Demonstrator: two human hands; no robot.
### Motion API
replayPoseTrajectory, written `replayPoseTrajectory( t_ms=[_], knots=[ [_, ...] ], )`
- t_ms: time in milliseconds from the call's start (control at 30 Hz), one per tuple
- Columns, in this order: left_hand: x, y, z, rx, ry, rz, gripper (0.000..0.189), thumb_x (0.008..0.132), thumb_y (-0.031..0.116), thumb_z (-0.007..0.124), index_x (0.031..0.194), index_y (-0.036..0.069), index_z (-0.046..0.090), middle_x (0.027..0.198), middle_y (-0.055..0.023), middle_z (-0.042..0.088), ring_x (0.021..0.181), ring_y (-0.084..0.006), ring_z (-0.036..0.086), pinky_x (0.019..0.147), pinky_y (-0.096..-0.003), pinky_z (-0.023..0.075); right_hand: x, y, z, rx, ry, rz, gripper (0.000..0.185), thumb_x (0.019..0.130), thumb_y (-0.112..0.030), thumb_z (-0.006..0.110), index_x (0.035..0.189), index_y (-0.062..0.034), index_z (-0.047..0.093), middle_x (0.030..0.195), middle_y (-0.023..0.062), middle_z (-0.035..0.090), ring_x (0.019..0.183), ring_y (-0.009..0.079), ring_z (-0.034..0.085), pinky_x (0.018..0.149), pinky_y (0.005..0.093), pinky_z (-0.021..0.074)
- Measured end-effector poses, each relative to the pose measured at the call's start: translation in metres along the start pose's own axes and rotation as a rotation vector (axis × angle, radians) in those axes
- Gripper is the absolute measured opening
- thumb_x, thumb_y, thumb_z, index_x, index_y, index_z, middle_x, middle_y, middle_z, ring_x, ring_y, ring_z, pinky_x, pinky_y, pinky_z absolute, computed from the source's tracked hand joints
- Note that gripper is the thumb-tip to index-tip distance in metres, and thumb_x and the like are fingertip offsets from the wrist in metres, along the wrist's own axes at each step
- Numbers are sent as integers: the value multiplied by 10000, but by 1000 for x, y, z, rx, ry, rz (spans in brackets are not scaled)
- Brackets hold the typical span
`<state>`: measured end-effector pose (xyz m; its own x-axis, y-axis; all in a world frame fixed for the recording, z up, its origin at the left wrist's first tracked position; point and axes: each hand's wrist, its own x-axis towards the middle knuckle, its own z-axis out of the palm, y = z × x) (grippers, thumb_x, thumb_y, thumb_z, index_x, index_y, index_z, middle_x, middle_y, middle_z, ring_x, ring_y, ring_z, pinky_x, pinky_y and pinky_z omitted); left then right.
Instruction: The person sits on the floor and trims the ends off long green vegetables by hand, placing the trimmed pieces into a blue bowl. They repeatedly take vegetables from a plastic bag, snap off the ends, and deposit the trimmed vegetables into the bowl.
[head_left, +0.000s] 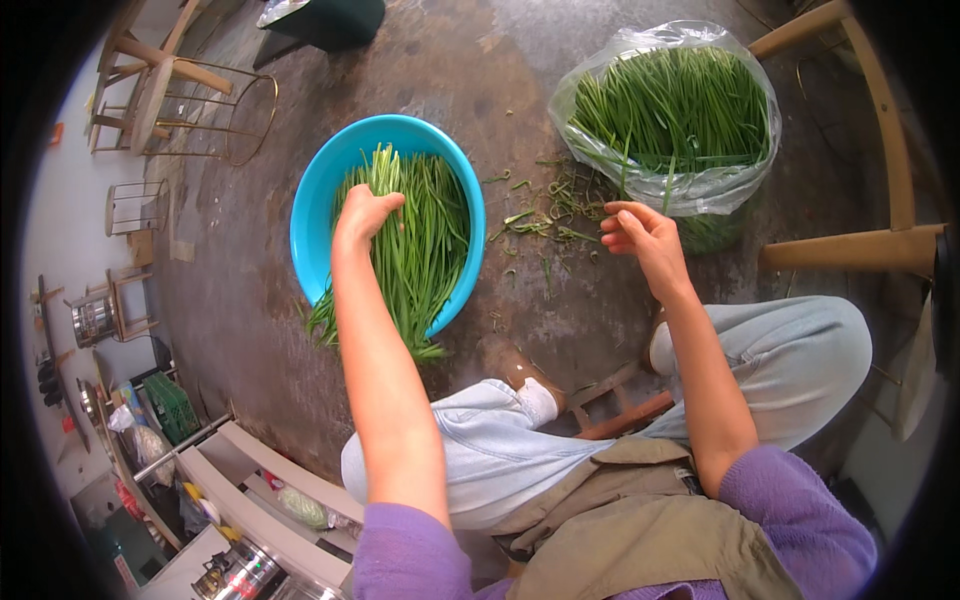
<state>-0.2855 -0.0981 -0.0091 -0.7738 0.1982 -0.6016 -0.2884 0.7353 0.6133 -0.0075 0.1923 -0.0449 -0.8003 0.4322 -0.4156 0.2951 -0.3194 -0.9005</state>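
My left hand (365, 216) lies over a bunch of long green leaves, likely garlic chives (420, 232), inside a turquoise plastic basin (307, 217). Its thumb points right across the pale cut ends; whether the fingers grip the bunch is hidden. Leaf tips hang over the basin's near rim. My right hand (643, 236) hovers just in front of a clear plastic bag (675, 195), its fingers loosely bent and apart, with nothing plainly held. Upright in that bag stands a dense mass of the same greens (675, 105). A few stray blades droop over its near edge.
Trimmed leaf scraps (566, 199) litter the brown floor (240, 300) between basin and bag. A wooden chair (847, 255) stands at right, another chair (154, 105) at upper left. A dark bin (322, 26) is at the top. Shelving (262, 495) holds goods at lower left.
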Motion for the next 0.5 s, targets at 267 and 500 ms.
replayPoseTrajectory(
  t_ms=[267, 500],
  knots=[
    [101, -113, 75, 385, 363, 11, 825, 795, 416, 726, 1396, -18, 366, 1377, -274, 409, 1267, -404, 423, 1056, -469, 368, 10, 12, -2, -119, 9, 105, 263, 958, -184, 538, 1098, 8, 651, 922, 73, 675, 767, 117, 643, 677, 258, 514],
    [48, -28, 107, 42, 898, 306, 634, 885, 394, 626, 1272, -84, 471, 1272, -270, 506, 1181, -391, 482, 998, -474, 386, 23, 20, 4, -257, 173, 53, 293, 818, -290, 753, 793, -1, 710, 790, 46, 662, 729, 100, 584, 676, 255, 459]
  ],
)
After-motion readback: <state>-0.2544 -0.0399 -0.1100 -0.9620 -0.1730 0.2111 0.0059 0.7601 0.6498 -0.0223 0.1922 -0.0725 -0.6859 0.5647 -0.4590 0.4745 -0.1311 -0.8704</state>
